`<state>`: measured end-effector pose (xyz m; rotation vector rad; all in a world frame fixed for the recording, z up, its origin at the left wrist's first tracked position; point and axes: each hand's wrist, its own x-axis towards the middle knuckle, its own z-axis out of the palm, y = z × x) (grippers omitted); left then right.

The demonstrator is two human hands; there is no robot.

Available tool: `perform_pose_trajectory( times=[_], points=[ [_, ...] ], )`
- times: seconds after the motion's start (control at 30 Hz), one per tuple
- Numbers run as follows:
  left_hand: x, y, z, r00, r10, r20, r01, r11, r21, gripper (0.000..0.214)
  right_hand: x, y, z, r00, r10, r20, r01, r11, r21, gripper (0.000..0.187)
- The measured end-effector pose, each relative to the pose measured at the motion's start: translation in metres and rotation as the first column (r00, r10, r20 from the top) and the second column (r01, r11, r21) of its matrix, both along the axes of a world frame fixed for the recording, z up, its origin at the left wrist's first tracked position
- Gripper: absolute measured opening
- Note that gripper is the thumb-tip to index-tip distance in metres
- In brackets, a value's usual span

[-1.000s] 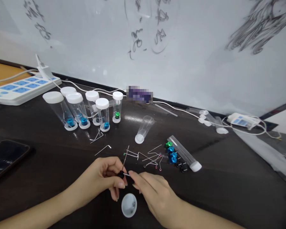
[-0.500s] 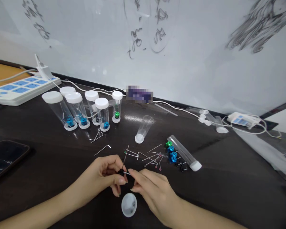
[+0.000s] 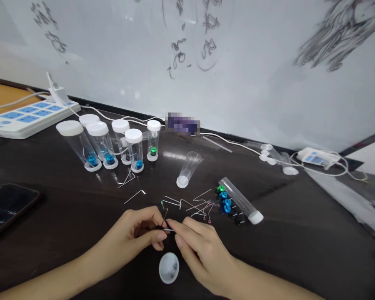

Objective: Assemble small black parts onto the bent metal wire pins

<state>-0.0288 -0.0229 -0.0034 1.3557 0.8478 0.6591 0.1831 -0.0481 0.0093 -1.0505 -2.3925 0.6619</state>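
Note:
My left hand (image 3: 140, 231) pinches a small black part (image 3: 159, 227), mostly hidden by the fingertips, with a thin wire (image 3: 165, 216) rising from it. A thin silver rod, seemingly a hex key (image 3: 168, 230), runs from that part into the closed fingers of my right hand (image 3: 203, 246). Just below both hands stands a small translucent white cup (image 3: 163, 268) with tiny dark pieces inside. Beyond the fingers lie several bent wires (image 3: 197, 205), some with small pink rings. To their right is a row of green, blue and black knob-like parts (image 3: 227, 203).
Several capped clear tubes (image 3: 134, 146) holding coloured parts stand at the back left. Loose hex keys (image 3: 133, 197) lie before them. An open tube (image 3: 190, 166) and a lying tube (image 3: 240, 199) are farther right. A phone (image 3: 9, 208) and power strip (image 3: 31, 114) occupy the left.
My right hand has turned slightly, its thumb now closer to the index finger. The wire at the black part has tilted and shows shorter. My left fingers have curled in a little.

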Motion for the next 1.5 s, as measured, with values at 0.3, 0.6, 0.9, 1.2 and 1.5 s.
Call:
perform_pose_trajectory(
  times=[0.3,0.6,0.9,1.2,1.5],
  points=[
    [0.0,0.0,0.0,0.993,-0.006,-0.119,0.026,0.985,0.171,0.017,0.0,0.005,-0.005,0.992,-0.063,-0.113,0.053,0.995,-0.09,0.018],
    [0.007,-0.003,0.004,0.998,0.016,-0.053,-0.001,0.964,0.267,0.016,-0.003,0.003,-0.005,0.997,-0.061,-0.037,0.064,0.996,0.068,0.022],
    [0.01,0.01,0.0,0.961,0.224,0.162,-0.257,0.94,0.226,0.02,-0.002,0.002,-0.015,0.972,-0.229,-0.051,0.234,0.936,0.264,0.018],
    [0.013,0.014,-0.009,0.95,0.205,0.235,-0.239,0.962,0.129,0.022,-0.008,0.0,-0.015,0.914,-0.403,0.037,0.335,0.805,0.489,0.023],
    [0.01,0.013,-0.003,0.934,0.242,0.262,-0.296,0.936,0.191,0.02,0.047,0.017,0.022,0.777,-0.628,-0.036,0.533,0.627,0.568,0.027]
  ],
)
